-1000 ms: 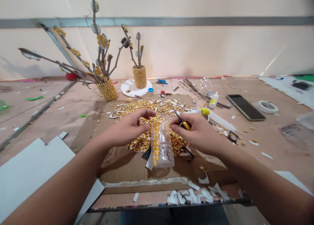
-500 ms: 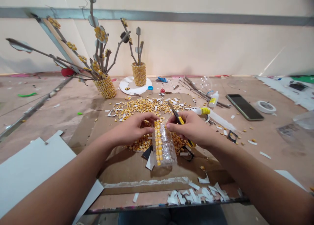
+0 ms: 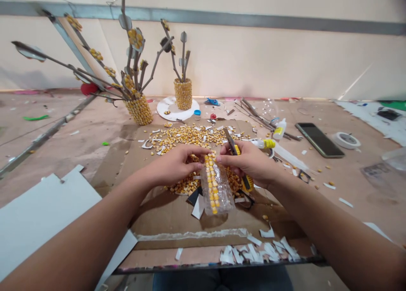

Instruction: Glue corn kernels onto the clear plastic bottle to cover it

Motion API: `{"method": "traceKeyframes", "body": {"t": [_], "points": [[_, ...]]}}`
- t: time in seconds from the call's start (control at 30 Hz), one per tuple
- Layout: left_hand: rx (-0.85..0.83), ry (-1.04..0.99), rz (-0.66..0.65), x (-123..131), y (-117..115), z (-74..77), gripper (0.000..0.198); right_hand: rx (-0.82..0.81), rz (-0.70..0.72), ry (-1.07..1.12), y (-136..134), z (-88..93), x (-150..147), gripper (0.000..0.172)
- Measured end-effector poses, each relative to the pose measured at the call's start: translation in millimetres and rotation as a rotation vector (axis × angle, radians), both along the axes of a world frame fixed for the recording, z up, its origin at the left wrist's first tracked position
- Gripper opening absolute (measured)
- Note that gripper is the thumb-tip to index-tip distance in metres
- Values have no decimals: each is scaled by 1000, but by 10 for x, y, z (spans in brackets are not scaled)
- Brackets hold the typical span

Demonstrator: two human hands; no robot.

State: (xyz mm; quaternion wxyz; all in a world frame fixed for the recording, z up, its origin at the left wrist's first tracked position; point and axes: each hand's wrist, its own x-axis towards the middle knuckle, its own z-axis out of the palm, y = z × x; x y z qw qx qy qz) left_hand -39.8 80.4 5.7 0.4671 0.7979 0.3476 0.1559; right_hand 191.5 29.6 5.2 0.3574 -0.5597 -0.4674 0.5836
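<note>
A kernel-striped plastic cylinder [image 3: 224, 191] lies between the two hands, above loose kernels [image 3: 179, 186].
Its long axis runs from the fingers toward the person; both hands are about equally near its far end. The right hand [image 3: 257, 163] holds a cutter [image 3: 247, 183]; the left hand's [image 3: 171, 166] fingers curve narrowly, their grip impossible to tell.

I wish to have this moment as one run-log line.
left hand: at far end of clear container | right hand: holds box cutter | container: corn kernels in rows
</note>
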Motion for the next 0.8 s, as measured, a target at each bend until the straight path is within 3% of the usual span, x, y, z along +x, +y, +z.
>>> {"method": "traceKeyframes", "body": {"t": [0.8], "points": [[65, -4, -41, -6, 21, -27, 39, -10, -23, -6, -15, -23, -43, 54]]}}
